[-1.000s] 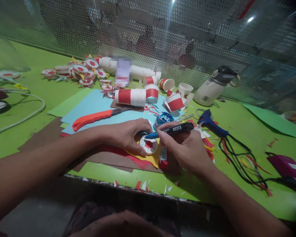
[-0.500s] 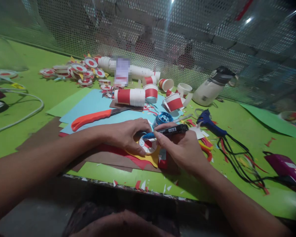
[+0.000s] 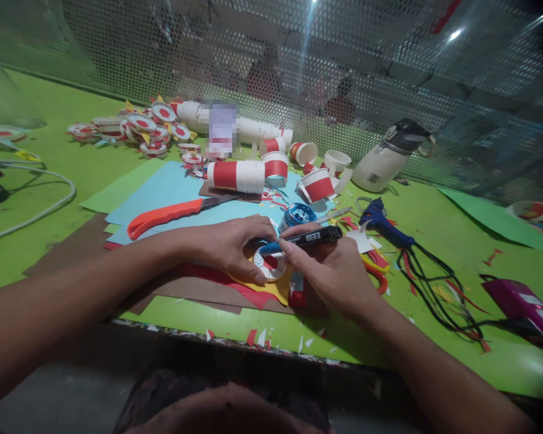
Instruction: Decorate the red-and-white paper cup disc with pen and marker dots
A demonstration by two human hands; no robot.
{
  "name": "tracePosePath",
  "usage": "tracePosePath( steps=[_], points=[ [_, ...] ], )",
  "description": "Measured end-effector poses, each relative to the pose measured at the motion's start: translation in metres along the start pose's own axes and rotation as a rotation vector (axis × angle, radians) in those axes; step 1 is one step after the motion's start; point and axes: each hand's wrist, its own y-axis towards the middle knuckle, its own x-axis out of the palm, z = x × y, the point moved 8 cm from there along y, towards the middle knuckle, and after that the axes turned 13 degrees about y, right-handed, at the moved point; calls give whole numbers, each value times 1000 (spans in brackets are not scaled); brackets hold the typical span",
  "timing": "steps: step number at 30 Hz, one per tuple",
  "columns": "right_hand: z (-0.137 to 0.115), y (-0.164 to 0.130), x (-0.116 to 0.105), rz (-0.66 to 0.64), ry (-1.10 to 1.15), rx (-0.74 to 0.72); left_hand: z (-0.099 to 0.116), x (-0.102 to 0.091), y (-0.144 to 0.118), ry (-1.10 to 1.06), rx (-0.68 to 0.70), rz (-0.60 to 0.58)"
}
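Note:
My left hand point(image 3: 228, 244) pins a small round white-and-red paper disc point(image 3: 270, 265) against a yellow paper scrap point(image 3: 278, 289) lying on red and brown sheets. My right hand point(image 3: 332, 271) grips a black marker with a blue tip point(image 3: 305, 239), held nearly level, its tip resting at the disc's upper left rim. Both hands meet over the disc near the table's front edge.
An orange-handled cutter point(image 3: 163, 216) lies on blue paper point(image 3: 163, 193). Red-and-white paper cups point(image 3: 238, 176), a pile of finished discs point(image 3: 140, 128), a blue jar point(image 3: 297, 214), a blue glue gun point(image 3: 382, 222) with black cord, a white bottle point(image 3: 389, 158), a purple object point(image 3: 522, 304). Mesh wall behind.
My right hand and the marker have drifted slightly left, closer to the disc. My left hand stays on the disc. The view shifted a little.

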Motion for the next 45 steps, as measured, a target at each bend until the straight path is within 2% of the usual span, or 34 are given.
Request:
tracePosePath(
  steps=[15, 22, 26, 34, 40, 45],
  points=[
    [-7, 0, 1, -14, -177, -105, -3, 3, -1, 9, 39, 14],
    [-3, 1, -5, 36, -32, -43, -3, 1, -2, -20, 42, 1],
    [-9, 1, -10, 89, -16, -69, 0, -1, -3, -34, 72, -5],
    [-3, 1, -7, 48, -42, -23, 0, -2, -3, -43, 97, 9],
    [-1, 1, -5, 38, -58, -45, -2, 0, -2, -32, 46, -5],
    [-1, 1, -4, 32, -71, -44, -1, 0, -2, -40, 61, 10]
  ],
)
